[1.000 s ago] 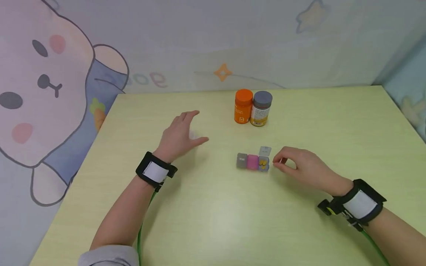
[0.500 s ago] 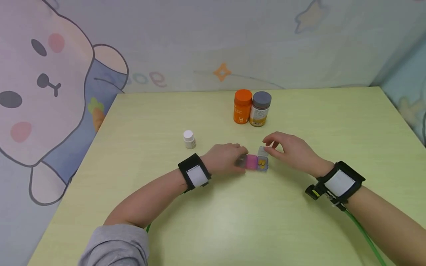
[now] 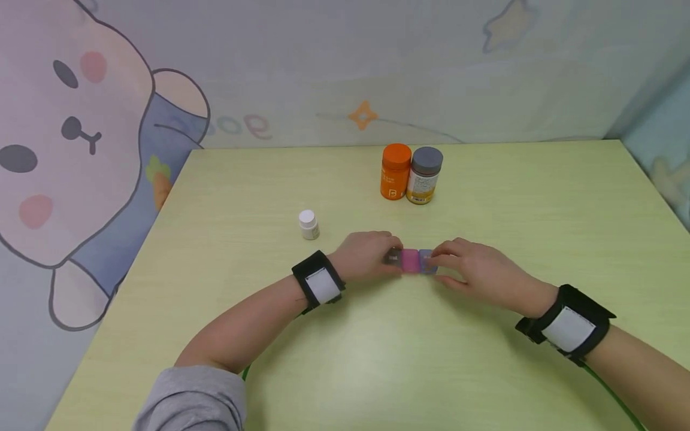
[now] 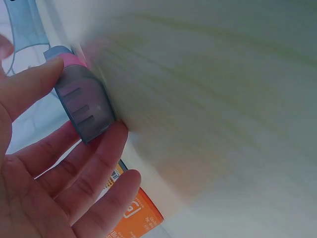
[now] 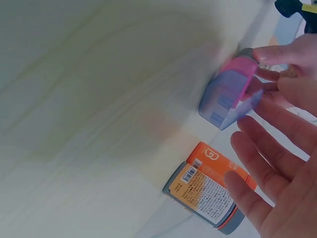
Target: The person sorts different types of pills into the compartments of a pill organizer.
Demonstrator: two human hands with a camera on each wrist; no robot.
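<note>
A small pill organizer (image 3: 411,261) with grey, pink and blue compartments lies on the table. My left hand (image 3: 365,256) grips its grey end, the thumb on one side and fingertips on the other in the left wrist view. At the blue end is my right hand (image 3: 482,272), its index fingertip on the translucent blue lid (image 5: 253,99). That lid stands slightly raised in the right wrist view, and the other right fingers are spread loosely beside it. The yellow pills in the blue compartment are hidden now.
A small white bottle (image 3: 309,225) stands left of the organizer. Behind it, an orange bottle (image 3: 396,172) and a grey-capped bottle (image 3: 424,176) stand side by side. A printed curtain (image 3: 302,72) hangs at the table's back edge.
My left hand has moved from the white bottle to the organizer's grey end. My right hand has reached in to the blue lid, which has swung from standing open down over its compartment.
</note>
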